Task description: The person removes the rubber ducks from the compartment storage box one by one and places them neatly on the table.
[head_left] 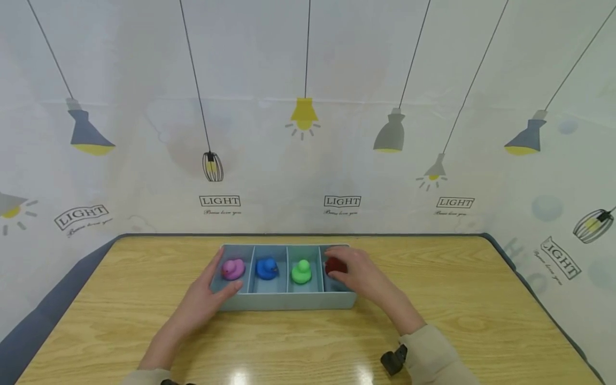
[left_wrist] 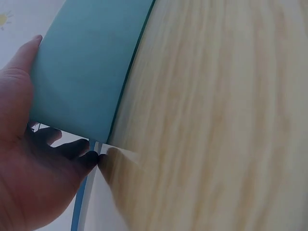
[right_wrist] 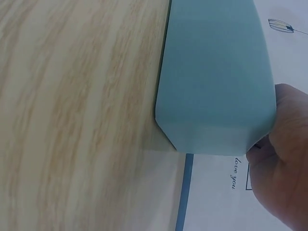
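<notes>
A pale blue divided box sits on the wooden table, one small toy in each compartment. From the left come a purple rubber duck, a blue one and a green rubber duck. My left hand holds the box's left end, fingers along the end wall and thumb over the front rim. Over the rightmost compartment, my right hand curls thumb and fingers round a dark red toy, which they partly cover. Both wrist views show the box's plain outer wall beside each hand.
The wooden table extends to both sides and in front of the box. Behind it hangs a pale backdrop printed with lamps. A small black device is by the right sleeve cuff.
</notes>
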A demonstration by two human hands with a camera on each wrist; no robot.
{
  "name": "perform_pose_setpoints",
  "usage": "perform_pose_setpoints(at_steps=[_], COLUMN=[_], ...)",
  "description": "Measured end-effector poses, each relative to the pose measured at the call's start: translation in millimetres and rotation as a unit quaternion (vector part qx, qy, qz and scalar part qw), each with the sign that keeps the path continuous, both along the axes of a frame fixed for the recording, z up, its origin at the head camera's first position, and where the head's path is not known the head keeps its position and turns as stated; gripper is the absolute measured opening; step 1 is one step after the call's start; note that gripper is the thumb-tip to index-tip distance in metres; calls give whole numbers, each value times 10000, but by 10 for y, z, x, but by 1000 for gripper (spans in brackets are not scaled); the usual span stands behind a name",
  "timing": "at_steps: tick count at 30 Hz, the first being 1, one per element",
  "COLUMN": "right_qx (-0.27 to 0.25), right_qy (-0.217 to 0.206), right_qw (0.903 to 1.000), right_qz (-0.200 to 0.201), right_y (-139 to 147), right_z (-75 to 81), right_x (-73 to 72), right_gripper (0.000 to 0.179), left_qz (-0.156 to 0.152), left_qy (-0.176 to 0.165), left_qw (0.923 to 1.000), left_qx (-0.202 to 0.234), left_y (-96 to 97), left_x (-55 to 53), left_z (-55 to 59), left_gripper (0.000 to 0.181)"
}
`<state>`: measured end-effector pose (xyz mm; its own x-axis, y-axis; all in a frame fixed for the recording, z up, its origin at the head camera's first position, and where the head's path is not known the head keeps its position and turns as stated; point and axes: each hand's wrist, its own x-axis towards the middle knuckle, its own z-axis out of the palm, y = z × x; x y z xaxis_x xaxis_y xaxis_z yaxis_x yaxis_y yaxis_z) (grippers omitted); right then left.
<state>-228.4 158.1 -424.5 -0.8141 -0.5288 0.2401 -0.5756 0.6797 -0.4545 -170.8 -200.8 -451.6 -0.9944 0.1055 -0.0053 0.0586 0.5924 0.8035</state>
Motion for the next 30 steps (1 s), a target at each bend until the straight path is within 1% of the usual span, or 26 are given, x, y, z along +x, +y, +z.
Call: perform_pose_setpoints(at_steps=[5,11,16,21,25,30], right_qx=[250,481,540,452,484,612], right_qy=[-283,-287,-230,-228,-184,111], right_qw=[9992,9984,9983,9987,9986,9979], right_qz=[-136,-76,19,56,103,172], right_y=[-31,-44,-42,-39,-32,-17], right_z=[35,46,54,55,61,85], right_x=[-15,-26,-23,-30,-30,-52], right_gripper=[41,40,39,37,35,27], left_qz=[7,-41,-35,-14,-10,-5], left_qy=[-333,-543,-536,-515,-483,-484], left_qw=[9991,9968,9961,9964,9965,9965], left_qx=[258,592,700,669,683,677], left_y=[9,18,9,3,6,14], left_x=[8,22,18,15,17,9], left_z=[23,31,3,-2,-11,-14], left_gripper=[94,95,94,93,93,92])
